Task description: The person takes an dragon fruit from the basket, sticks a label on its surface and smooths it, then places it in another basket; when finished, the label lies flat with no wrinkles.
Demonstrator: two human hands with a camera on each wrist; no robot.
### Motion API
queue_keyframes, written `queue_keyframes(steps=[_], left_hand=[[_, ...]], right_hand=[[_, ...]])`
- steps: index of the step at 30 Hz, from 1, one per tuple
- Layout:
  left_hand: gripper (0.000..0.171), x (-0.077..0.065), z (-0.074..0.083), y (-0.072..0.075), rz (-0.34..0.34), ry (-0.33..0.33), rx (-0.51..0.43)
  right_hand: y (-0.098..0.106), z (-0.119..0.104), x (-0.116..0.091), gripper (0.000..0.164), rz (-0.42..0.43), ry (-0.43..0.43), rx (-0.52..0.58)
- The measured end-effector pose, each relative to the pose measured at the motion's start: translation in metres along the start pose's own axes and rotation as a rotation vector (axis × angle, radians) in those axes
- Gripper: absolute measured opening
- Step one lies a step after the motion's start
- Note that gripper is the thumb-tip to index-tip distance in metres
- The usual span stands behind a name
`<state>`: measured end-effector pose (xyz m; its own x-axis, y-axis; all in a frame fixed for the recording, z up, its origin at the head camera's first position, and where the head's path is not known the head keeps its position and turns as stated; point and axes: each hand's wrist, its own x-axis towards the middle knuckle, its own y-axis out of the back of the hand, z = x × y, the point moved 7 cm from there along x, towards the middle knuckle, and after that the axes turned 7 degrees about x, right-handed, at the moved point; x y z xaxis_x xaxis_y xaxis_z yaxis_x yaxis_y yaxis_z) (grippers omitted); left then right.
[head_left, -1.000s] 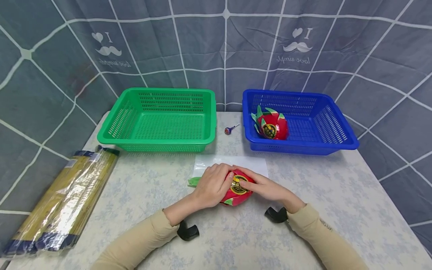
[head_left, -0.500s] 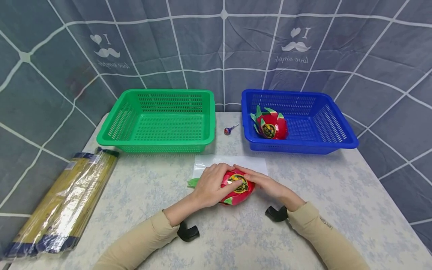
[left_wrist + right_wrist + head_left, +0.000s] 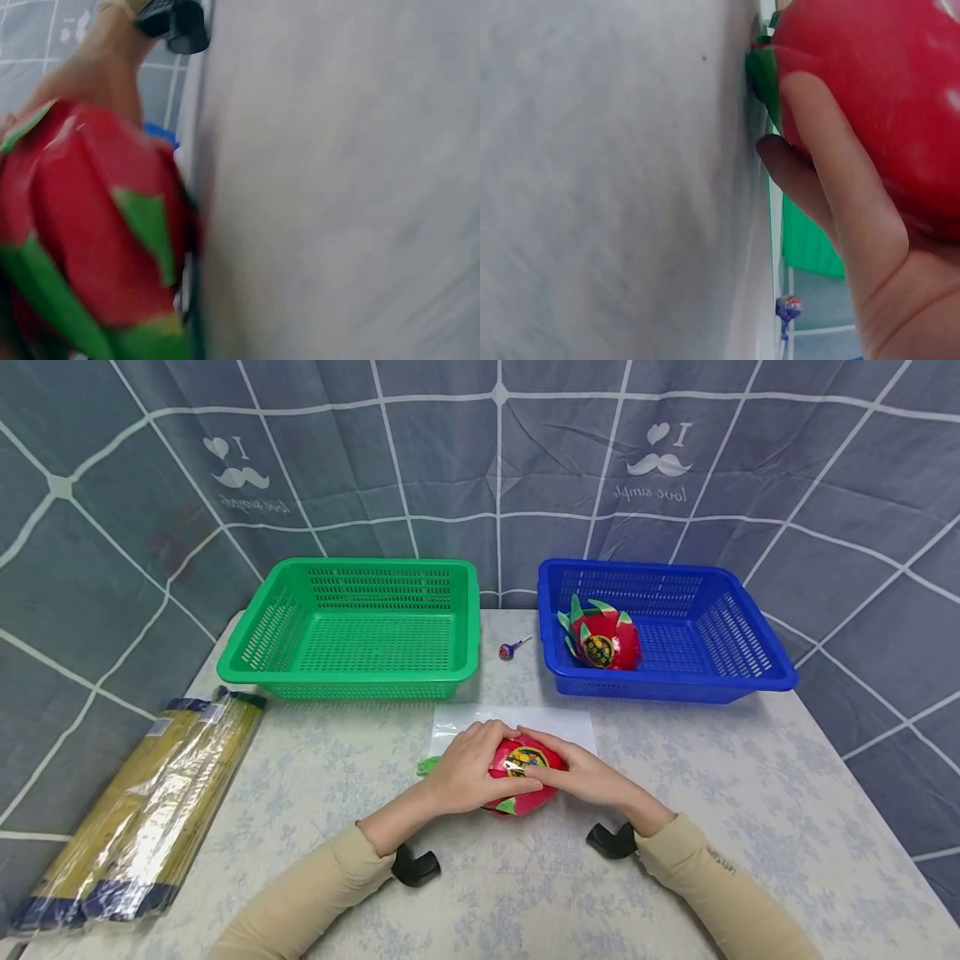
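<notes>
A red dragon fruit with green tips and a round black-and-gold label rests at the middle of the table, seen up close in both wrist views. My left hand holds its left side, the thumb lying across the front below the label. From the right, my right hand grips the same fruit, its thumb over the label's lower part. In the right wrist view, fingers wrap the fruit's side. Under and behind the fruit lies a clear-and-white plastic sheet, partly hidden by the hands.
A green basket stands at the back left. The blue basket at the back right holds another dragon fruit. Between them lies a lollipop. Long plastic-wrapped yellow packs lie along the left edge.
The fruit stays in place while both thumbs shift on its front. My left thumb slid down off the label; the right thumb, lifted half a second ago, is back across it.
</notes>
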<state>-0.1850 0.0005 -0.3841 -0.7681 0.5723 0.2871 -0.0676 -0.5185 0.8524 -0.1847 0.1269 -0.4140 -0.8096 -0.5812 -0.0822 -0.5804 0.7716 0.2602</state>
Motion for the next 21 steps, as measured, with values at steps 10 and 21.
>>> queue_keyframes(steps=[10, 21], left_hand=[[0.053, -0.0031, -0.0025, -0.0011, -0.254, -0.059, -0.178], [0.045, -0.0028, -0.0023, -0.0001, -0.189, -0.041, -0.095]], right_hand=[[0.0032, 0.0002, -0.0033, 0.064, -0.114, 0.051, 0.043], [-0.0019, -0.0054, -0.0003, 0.058, -0.024, 0.059, 0.020]])
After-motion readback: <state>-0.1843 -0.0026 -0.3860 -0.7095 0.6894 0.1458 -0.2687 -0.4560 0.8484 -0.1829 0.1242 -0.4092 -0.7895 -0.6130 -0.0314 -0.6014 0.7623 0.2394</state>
